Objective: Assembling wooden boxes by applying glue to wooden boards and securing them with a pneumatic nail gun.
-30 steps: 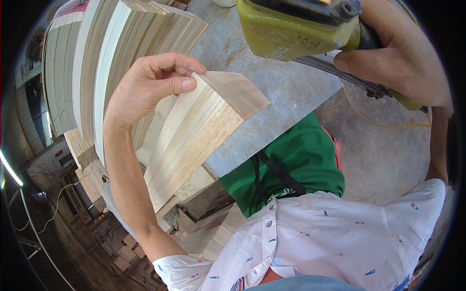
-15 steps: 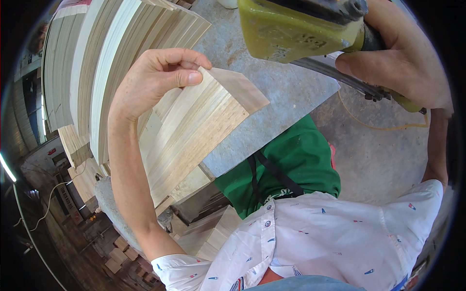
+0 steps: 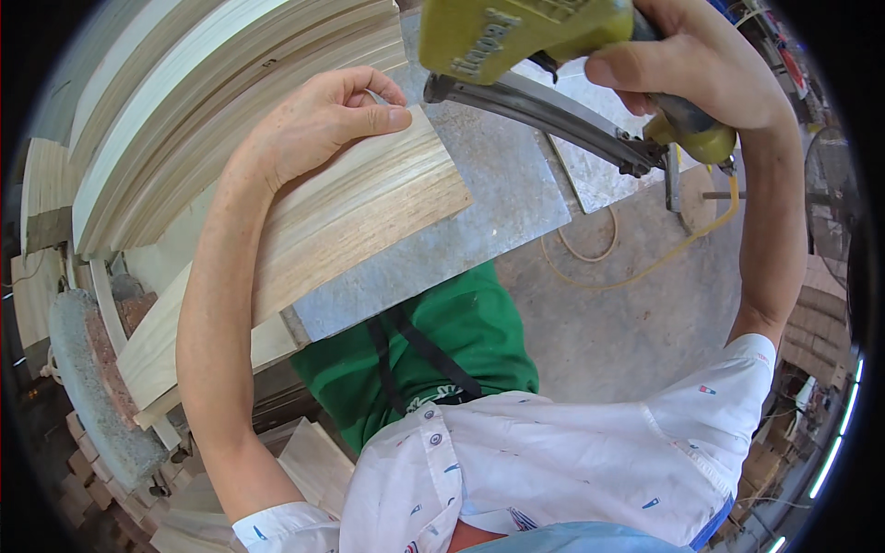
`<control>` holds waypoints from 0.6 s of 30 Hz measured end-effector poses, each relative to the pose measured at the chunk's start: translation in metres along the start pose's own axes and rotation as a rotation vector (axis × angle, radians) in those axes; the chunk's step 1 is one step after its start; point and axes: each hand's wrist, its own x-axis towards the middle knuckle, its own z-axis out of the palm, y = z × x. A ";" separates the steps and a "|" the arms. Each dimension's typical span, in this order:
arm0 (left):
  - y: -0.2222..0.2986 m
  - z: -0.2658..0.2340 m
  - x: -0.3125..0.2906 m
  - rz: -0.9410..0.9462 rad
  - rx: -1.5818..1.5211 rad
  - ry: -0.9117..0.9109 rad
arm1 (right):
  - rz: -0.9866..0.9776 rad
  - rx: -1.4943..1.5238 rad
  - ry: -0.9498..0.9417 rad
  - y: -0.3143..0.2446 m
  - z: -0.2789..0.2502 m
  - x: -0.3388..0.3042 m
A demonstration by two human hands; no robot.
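A pale wooden board (image 3: 369,203) lies across the grey metal-topped table (image 3: 516,198) in front of me. My left hand (image 3: 336,120) is closed at its far corner, thumb on the top face and fingers curled over the far edge. Up at the right, my right hand (image 3: 705,69) is wrapped round the handle of a yellow-green nail gun (image 3: 525,37). Its long dark magazine (image 3: 553,109) slants down to the right above the tabletop. The gun's nose is near the board's far right end, and whether they touch I cannot tell.
Tall stacked boards (image 3: 230,101) curve along the far left. A yellow air hose (image 3: 687,247) hangs from the gun toward the concrete floor (image 3: 636,323). At the left sits a rough grey slab (image 3: 92,396). More boards (image 3: 318,465) lie low beside my left elbow.
The nail gun has come left and closer to the board's end, and its magazine now shows more fully. The board appears laid flatter, its end piece no longer visible. My view has shifted.
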 end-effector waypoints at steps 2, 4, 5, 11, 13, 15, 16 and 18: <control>-0.003 0.001 -0.001 0.000 0.020 0.028 | -0.011 -0.040 -0.045 -0.013 -0.001 0.008; -0.004 0.003 -0.002 0.026 0.009 0.056 | 0.051 -0.042 -0.092 -0.021 0.000 0.012; -0.004 0.004 -0.002 0.032 0.025 0.080 | 0.074 -0.045 -0.110 -0.024 0.000 0.014; -0.004 0.004 -0.003 0.020 -0.027 0.067 | 0.041 -0.073 -0.190 -0.035 0.001 0.018; -0.005 0.005 -0.003 0.026 -0.037 0.066 | 0.020 -0.130 -0.129 -0.037 0.002 0.019; -0.005 0.005 -0.003 0.031 -0.041 0.072 | -0.030 -0.170 -0.142 -0.039 0.003 0.021; -0.005 0.005 -0.003 0.028 -0.046 0.068 | -0.050 -0.178 -0.161 -0.040 0.003 0.022; -0.005 0.005 -0.003 0.020 -0.050 0.057 | -0.041 -0.233 -0.138 -0.042 0.003 0.023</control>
